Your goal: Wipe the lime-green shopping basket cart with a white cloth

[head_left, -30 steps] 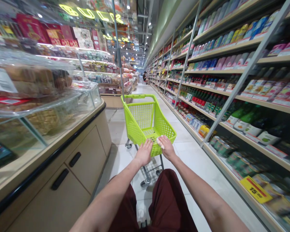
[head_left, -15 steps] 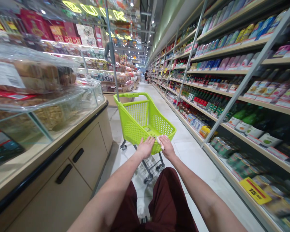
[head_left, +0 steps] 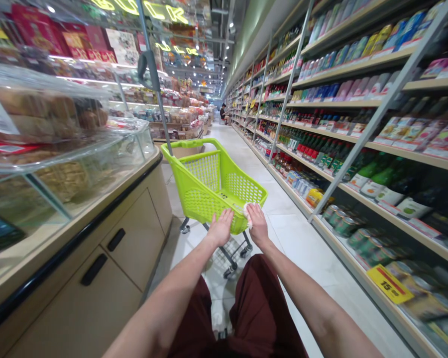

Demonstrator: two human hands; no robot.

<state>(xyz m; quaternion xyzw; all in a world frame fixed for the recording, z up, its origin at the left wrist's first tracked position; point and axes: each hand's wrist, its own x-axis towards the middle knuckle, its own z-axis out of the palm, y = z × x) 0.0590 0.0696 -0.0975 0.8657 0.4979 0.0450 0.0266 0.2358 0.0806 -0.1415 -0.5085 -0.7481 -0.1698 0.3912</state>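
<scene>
A lime-green shopping cart (head_left: 199,201) stands just ahead of me with its basket bare inside. My left hand (head_left: 222,227) rests on the outside of the basket's near end, fingers laid against the plastic and nothing in it. At the near right corner my right hand (head_left: 257,223) presses a crumpled white cloth or tissue (head_left: 248,215) to the basket's edge. Fingers of the right hand are bent over the cloth.
On the left runs a counter (head_left: 134,211) with glass bins and packed baked goods (head_left: 33,112). Tall shelves (head_left: 343,129) of bottles and cans line the right. Down the aisle is a person (head_left: 223,112). A grey pole (head_left: 157,94) rises at the cart's far left.
The cart sits slightly further left in view and is turned a little. My right hand and the cloth have shifted outward to the basket's right corner; my left hand has moved slightly left.
</scene>
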